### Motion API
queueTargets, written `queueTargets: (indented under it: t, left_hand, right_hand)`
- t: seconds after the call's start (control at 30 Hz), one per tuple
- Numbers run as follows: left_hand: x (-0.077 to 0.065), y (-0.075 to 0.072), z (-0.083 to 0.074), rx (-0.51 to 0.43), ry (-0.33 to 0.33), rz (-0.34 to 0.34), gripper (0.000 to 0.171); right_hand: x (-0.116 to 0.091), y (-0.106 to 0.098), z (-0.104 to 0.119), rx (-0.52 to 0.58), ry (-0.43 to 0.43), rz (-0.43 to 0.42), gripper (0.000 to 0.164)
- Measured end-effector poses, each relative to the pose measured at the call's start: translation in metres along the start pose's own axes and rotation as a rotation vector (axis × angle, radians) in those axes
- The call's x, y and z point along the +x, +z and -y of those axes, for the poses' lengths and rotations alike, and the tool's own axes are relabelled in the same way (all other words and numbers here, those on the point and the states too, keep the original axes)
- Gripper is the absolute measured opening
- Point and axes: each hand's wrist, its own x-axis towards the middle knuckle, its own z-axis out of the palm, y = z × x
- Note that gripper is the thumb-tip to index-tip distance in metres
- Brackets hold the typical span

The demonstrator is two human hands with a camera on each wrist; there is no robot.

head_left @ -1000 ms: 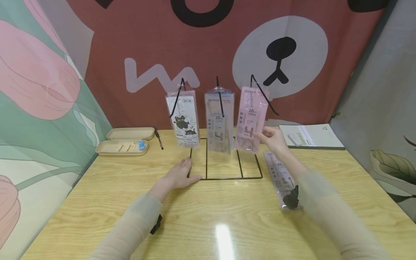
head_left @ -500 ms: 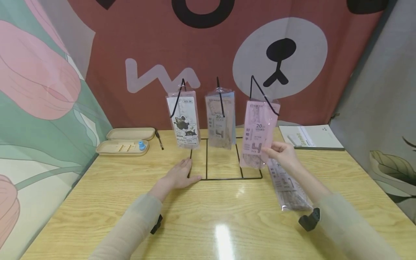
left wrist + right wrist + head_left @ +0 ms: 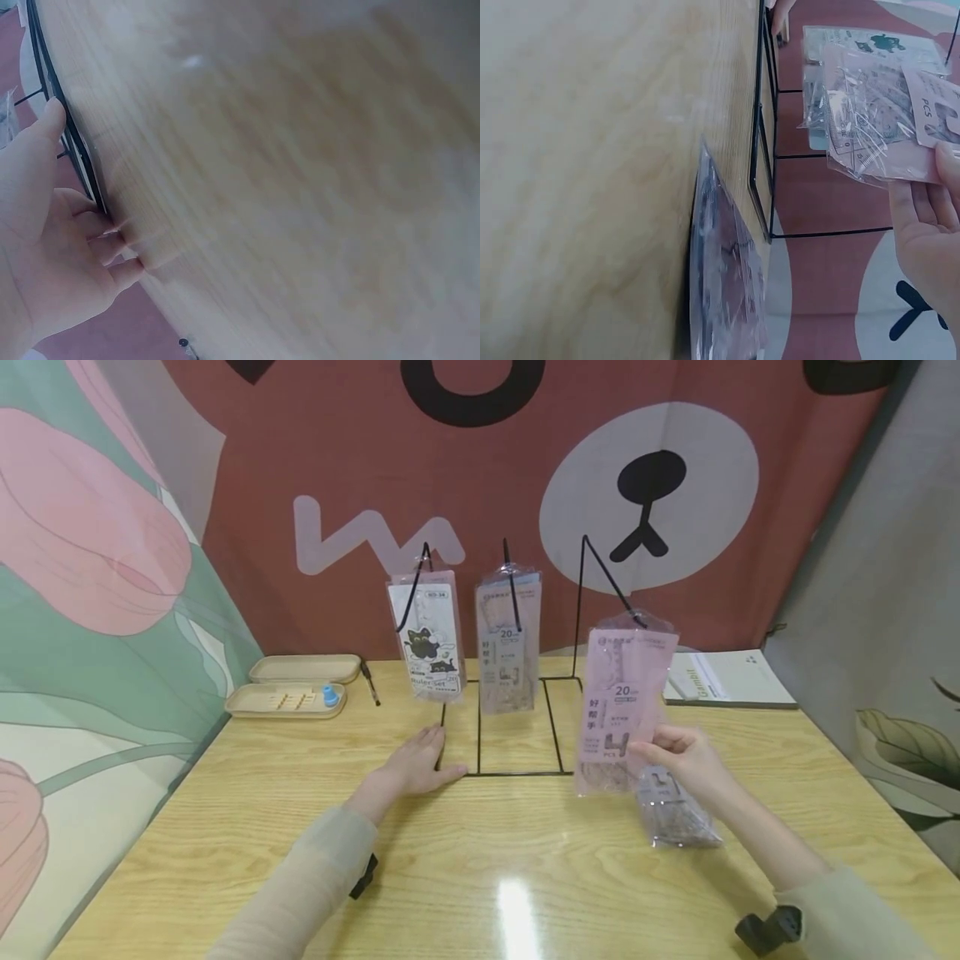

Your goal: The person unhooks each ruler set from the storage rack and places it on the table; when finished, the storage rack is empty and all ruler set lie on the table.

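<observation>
My right hand (image 3: 686,764) pinches a pink ruler set packet (image 3: 626,693) near its lower right edge, thumb in front. The packet's clear top is at the tip of the right-hand hook of a black wire display rack (image 3: 517,773); whether the hook still passes through its hole is too small to tell. With fingers extended, my left hand (image 3: 411,764) rests at the base's front left corner. In the left wrist view its thumb (image 3: 54,120) lies against the wire. A white cat-print ruler set (image 3: 427,643) hangs on the left hook, and greyish-pink packets (image 3: 506,652) on the middle one.
Another ruler packet (image 3: 678,814) lies on the table behind the held one, partly covered. A book (image 3: 731,677) lies at the back right. An opened beige case (image 3: 285,700), with a blue piece in it, and a pen (image 3: 371,683) are at the back left.
My right hand has drawn the pink packet forward and to the right along the hook, from near its back to its tip. My left hand has stayed on the rack's base.
</observation>
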Motion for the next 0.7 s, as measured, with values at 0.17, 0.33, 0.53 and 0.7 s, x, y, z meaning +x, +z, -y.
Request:
queueTargets:
  t: [0.17,0.33,0.53,0.7]
  left_hand:
    - [0.000,0.001,0.001,-0.001,-0.004,0.007,0.087]
    - [0.000,0.002,0.002,0.000,-0.010,0.006,0.087]
    - [0.002,0.005,0.003,0.005,-0.009,0.008,0.088]
    - [0.003,0.004,0.002,0.002,-0.001,0.003,0.088]
  right_hand:
    - [-0.019,-0.006,-0.001,0.011,-0.061,0.003,0.020]
    - [-0.032,-0.022,-0.006,-0.037,-0.061,-0.008,0.021]
    - [-0.044,-0.054,-0.020,-0.073,0.011,-0.044,0.020]
    - [-0.047,-0.087,-0.028,-0.181,0.136,-0.078,0.020]
